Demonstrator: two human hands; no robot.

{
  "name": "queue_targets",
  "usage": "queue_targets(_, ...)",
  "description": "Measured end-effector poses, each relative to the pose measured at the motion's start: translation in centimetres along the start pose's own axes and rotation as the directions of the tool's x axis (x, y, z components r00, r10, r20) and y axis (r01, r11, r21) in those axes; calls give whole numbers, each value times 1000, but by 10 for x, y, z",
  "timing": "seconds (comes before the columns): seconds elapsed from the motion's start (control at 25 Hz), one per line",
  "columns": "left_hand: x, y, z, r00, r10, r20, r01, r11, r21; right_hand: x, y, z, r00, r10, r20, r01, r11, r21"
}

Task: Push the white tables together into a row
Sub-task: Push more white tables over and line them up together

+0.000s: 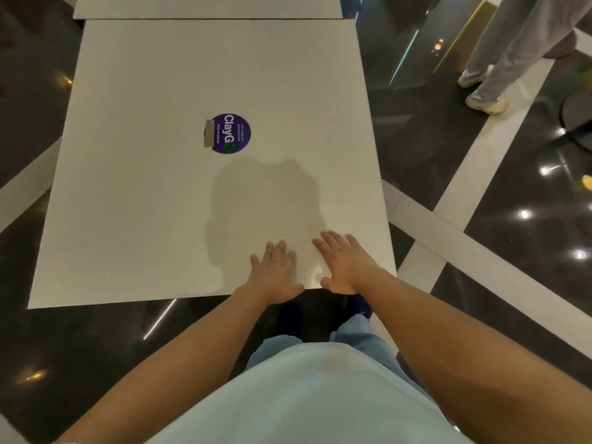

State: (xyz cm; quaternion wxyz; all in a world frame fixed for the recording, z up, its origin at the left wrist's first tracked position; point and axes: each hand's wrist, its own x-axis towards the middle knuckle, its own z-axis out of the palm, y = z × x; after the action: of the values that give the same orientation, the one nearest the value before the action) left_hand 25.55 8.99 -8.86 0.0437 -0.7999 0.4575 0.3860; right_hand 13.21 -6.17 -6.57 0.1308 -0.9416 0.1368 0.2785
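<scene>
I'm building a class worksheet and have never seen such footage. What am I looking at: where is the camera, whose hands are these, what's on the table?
No machine here: the single picture comes from a camera worn on a person's head, looking down at their own arms. Their left hand and right hand lie flat, fingers straight, on a white table by its near edge, holding nothing. A round purple sticker sits on it. A second white table stands just beyond, a thin dark line between them. Another person's legs show top right.
</scene>
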Motion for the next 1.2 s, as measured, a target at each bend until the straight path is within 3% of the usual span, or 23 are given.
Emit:
queue_targets(0.16,20,58,-5,997,-44,-59,42,999,-30,-10,57,-12,1000,0,12,1,998,-61)
queue_targets(0.36,70,127,-18,960,-237,-149,219,968,-126,4,159,-32,995,-86,55,95,979,-182)
queue_targets(0.52,109,194,-36,867,-436,-241,388,894,-222,16,235,-58,974,-214,76,226,948,-222)
queue_targets(0.76,158,265,-62,738,-612,-284,504,780,-371,39,306,-107,944,-329,28,320,889,-328)
queue_targets(1.04,200,270,-93,590,-770,-244,570,611,-549,105,327,-173,871,-482,93,469,762,-446)
queue_targets(1.2,237,258,-110,520,-820,-239,635,559,-533,163,327,-204,829,-540,147,532,680,-504)
